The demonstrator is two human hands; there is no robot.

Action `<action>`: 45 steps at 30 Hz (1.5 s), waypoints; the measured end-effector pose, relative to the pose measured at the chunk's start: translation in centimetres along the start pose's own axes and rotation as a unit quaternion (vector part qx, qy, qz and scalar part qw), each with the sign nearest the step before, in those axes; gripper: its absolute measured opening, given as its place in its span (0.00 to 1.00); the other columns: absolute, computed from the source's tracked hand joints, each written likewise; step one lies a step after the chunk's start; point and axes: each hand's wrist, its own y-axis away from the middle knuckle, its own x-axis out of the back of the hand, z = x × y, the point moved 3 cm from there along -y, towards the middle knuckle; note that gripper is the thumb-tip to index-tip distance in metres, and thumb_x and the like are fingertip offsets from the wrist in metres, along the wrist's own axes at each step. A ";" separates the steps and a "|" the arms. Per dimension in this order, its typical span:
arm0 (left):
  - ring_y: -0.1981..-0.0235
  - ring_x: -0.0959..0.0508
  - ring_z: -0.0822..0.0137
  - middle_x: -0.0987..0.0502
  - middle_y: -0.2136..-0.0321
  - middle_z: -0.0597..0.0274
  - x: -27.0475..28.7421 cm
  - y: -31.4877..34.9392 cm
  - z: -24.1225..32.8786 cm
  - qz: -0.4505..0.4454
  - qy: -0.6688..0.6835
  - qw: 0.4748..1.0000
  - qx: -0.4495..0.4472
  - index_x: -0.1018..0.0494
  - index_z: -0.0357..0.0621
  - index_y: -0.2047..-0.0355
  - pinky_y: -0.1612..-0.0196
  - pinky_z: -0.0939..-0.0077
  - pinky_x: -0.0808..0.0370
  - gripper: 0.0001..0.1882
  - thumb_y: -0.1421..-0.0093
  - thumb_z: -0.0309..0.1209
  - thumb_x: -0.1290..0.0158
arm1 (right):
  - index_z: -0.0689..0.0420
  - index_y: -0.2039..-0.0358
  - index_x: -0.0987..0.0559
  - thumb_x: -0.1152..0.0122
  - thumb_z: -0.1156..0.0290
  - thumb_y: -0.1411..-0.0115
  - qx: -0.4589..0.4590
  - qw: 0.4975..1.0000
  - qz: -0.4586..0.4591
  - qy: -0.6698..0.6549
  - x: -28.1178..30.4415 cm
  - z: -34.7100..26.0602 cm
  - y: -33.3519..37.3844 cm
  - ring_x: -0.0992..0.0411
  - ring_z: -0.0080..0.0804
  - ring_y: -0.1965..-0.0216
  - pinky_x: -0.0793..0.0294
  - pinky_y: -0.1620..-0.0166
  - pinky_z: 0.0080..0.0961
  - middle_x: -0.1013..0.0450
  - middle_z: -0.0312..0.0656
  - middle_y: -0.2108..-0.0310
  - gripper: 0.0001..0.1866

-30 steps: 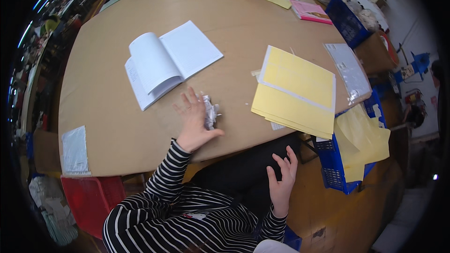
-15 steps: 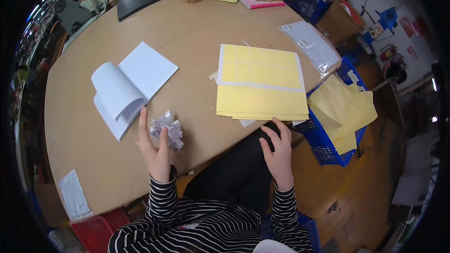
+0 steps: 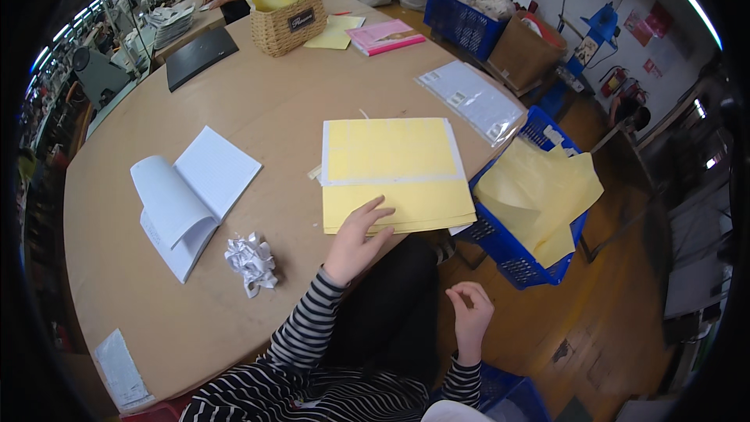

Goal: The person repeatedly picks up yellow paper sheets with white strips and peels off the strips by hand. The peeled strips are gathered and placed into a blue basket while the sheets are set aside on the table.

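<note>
The yellow sheets [image 3: 391,148] are laid in a stack at the table's near edge, right of its middle; the left hand [image 3: 353,246] is stretched over their near left part, its fingers spread a little and its thumb held apart; the fingertips are set above the lowest strip of the stack, and whether the paper is touched cannot be told. The right hand [image 3: 473,316] is held off the table [image 3: 148,320], nearer and to the right of the sheets, well apart from them; its fingers are curled towards the thumb, and whether the tips meet cannot be told. To the left, an open notebook [image 3: 230,168] is spread, with a crumpled paper [image 3: 251,264] placed nearer and to its right; on the right, yellow paper [image 3: 539,191] is draped in a blue crate [image 3: 512,262]; farther off, a plastic packet [image 3: 473,98], a pink book [image 3: 383,37] and a wicker basket [image 3: 273,35] are set out on the table.
</note>
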 end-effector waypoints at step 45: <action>0.50 0.26 0.68 0.24 0.53 0.58 -11.5 -9.5 16.1 -0.219 0.430 0.875 -0.031 0.31 0.33 0.47 0.44 0.73 0.31 0.21 0.39 0.28 0.46 | 0.65 0.72 0.25 0.41 0.88 0.46 0.096 0.877 0.470 0.033 17.4 4.6 8.1 0.28 0.27 0.75 0.27 0.73 0.17 0.24 0.48 0.66 0.05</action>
